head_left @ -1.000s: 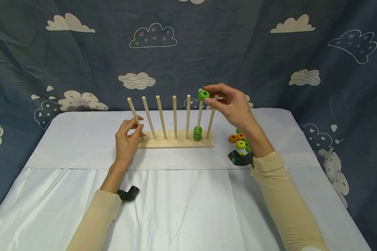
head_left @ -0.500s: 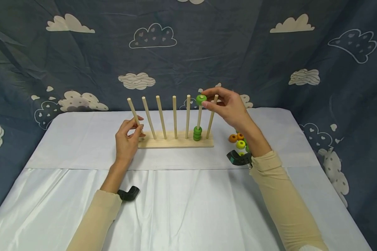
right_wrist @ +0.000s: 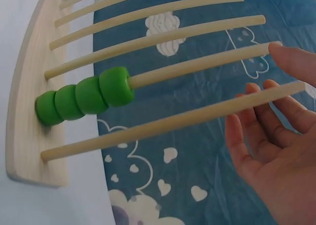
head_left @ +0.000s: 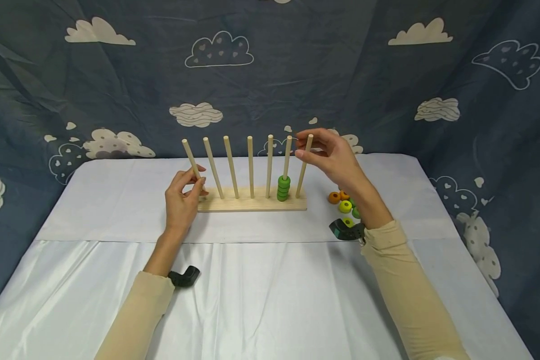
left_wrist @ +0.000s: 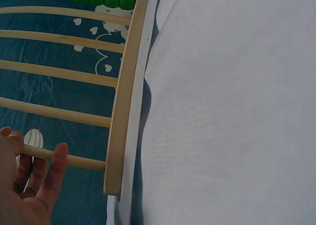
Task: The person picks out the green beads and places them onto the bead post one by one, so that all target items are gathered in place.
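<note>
A wooden rack of upright pegs has a flat base (head_left: 234, 205), seen in all three views. My left hand (head_left: 181, 202) grips the leftmost peg (head_left: 189, 154) low down, its fingers and thumb around it in the left wrist view. Several green beads (head_left: 283, 189) are stacked at the bottom of the second peg from the right (head_left: 287, 159). Around the tops of the two rightmost pegs is my right hand (head_left: 335, 155), fingers parted and holding nothing. In the right wrist view its thumb is at the tip of the beaded peg, and its fingers are behind the rightmost peg (right_wrist: 173, 123).
Loose orange, yellow and green beads (head_left: 345, 206) lie right of the rack, partly hidden by the right forearm. A white cloth (head_left: 261, 290) covers the table. Behind it hangs a dark curtain (head_left: 315, 75) with clouds. Each wrist wears a black camera mount (head_left: 184, 276).
A green bead between the right fingers went onto the second peg from the right, was let go, and now tops the stack. The right fingers have spread; the left hand has kept still.
</note>
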Motion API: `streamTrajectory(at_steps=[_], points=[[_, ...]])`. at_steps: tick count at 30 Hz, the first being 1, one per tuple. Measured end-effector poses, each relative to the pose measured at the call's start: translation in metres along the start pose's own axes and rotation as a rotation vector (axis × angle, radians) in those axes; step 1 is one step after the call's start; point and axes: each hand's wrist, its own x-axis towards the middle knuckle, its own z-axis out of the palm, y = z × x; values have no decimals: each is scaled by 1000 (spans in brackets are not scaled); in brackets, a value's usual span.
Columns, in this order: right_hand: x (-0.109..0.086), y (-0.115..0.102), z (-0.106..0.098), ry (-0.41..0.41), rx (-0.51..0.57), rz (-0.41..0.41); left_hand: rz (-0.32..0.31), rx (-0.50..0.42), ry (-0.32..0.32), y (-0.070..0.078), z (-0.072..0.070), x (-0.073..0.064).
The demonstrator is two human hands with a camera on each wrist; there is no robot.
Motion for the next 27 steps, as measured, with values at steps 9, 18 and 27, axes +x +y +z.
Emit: streamTrajectory(at_steps=[9,18,27], points=[[-9,16,-13,1,-19,10,-9,-5,3,0,0,0],[-21,29,-26,28,-30,47,-22,-7,1,1,1,-1],[-29,40,-37,39,-37,65,-20,2,5,2,0,0]])
